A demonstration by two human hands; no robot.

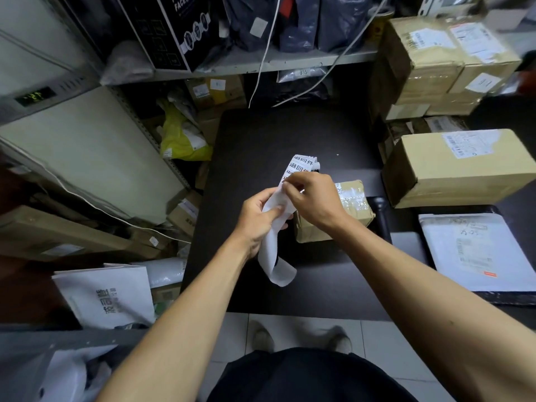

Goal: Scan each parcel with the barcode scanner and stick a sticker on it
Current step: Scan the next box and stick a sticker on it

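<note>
Cluttered parcel shelves surround a dark worktop (261, 134). Left hand (258, 219) grips a limp, featherlight sticker strip (275, 250); right hand (313, 198) pinches one sticker's edge above a small taped parcel (353, 204). Best peeled from a corner.

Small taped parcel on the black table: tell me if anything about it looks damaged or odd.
The small taped parcel looks crumpled, its brown wrapping wrinkled under uneven clear tape. It lies askew beside the barcode scanner. No tear or spill shows, though the right hand covers part of it.
</note>
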